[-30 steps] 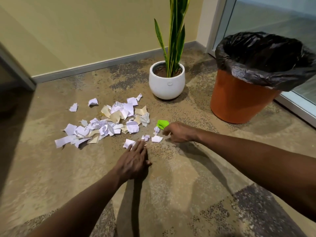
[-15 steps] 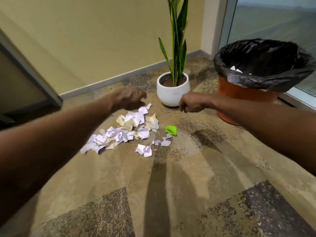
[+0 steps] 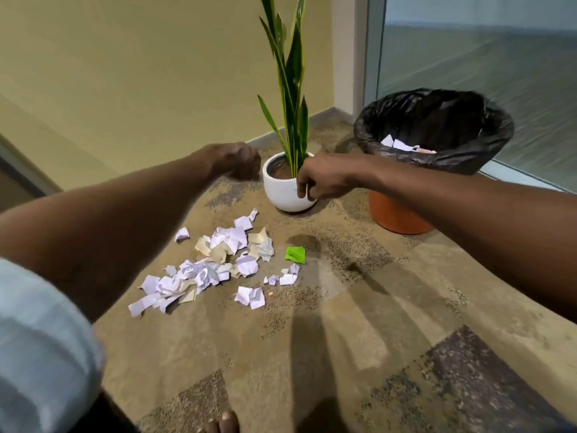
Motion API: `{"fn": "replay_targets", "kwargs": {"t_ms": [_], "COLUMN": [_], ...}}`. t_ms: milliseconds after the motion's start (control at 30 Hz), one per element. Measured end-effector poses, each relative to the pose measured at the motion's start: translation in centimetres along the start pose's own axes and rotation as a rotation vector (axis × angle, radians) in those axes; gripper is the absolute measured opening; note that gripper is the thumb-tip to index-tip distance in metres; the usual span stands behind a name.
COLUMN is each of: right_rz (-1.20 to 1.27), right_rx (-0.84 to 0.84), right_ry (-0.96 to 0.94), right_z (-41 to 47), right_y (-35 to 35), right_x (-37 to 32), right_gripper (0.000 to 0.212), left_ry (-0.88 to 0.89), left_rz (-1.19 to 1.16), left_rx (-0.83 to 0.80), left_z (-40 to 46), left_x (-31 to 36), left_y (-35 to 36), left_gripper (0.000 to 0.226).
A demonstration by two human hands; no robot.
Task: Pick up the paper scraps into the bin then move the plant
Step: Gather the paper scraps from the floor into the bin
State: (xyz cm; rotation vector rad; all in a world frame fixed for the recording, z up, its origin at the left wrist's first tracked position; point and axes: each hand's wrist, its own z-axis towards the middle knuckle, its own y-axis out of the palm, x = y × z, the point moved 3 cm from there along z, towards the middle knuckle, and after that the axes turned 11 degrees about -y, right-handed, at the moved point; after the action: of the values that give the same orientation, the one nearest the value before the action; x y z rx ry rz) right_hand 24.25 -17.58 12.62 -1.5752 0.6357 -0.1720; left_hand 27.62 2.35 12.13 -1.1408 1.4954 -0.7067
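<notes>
Both hands have risen from the floor since the earlier frames and now hang in front of the plant; the paper heap lies where it lay. Floor [image 3: 343, 354]: mottled brown carpet, cut off at the lower edge, where toes show in part. Bin [image 3: 402, 217]: orange, lined with a black bag, standing at the right by the glass; its left side is hidden behind the right forearm, and a few white scraps show inside it. Plant [image 3: 290, 98]: tall green leaves, cropped at the top edge, rising from a white pot [image 3: 281, 195] left of the bin. Sleeve [image 3: 40, 345]: pale, blurred, at the lower left. Left hand [image 3: 235, 159]: raised just left of the pot's rim, fingers curled under; whether they hold anything cannot be told. Right hand [image 3: 321, 179]: in front of the pot's right side, covering part of its rim, fingers curled downward; something pale shows between the fingertips, too small to tell from the pot behind, so its hold cannot be told. Paper scraps [image 3: 215, 264]: white and cream pieces heaped on the floor, below both hands and well apart from them. Green scrap [image 3: 295, 254]: alone, just right of the heap, below the right hand.
</notes>
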Motion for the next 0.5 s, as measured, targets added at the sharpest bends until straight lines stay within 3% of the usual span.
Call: {"fn": "replay_targets", "kwargs": {"t_ms": [100, 300, 433, 500], "right_rz": [-0.109, -0.221, -0.294, -0.335], "right_rx": [-0.085, -0.214, -0.187, -0.175], "right_ry": [0.026, 0.129, 0.158, 0.156], "right_z": [-0.5, 0.8, 3.5, 5.5], "right_y": [0.8, 0.5, 0.1, 0.1], "right_x": [-0.3, 0.9, 1.1, 0.9], "right_gripper": [0.039, 0.035, 0.036, 0.035], "left_ry": [-0.043, 0.063, 0.103, 0.121], "left_rz": [-0.095, -0.163, -0.208, -0.272], "left_rx": [-0.156, -0.009, -0.085, -0.124], "left_z": [2.5, 6.7, 7.3, 8.1], "left_x": [-0.2, 0.4, 1.1, 1.0], "left_y": [1.2, 0.1, 1.4, 2.5], "left_gripper": [0.034, 0.029, 0.019, 0.029]}}
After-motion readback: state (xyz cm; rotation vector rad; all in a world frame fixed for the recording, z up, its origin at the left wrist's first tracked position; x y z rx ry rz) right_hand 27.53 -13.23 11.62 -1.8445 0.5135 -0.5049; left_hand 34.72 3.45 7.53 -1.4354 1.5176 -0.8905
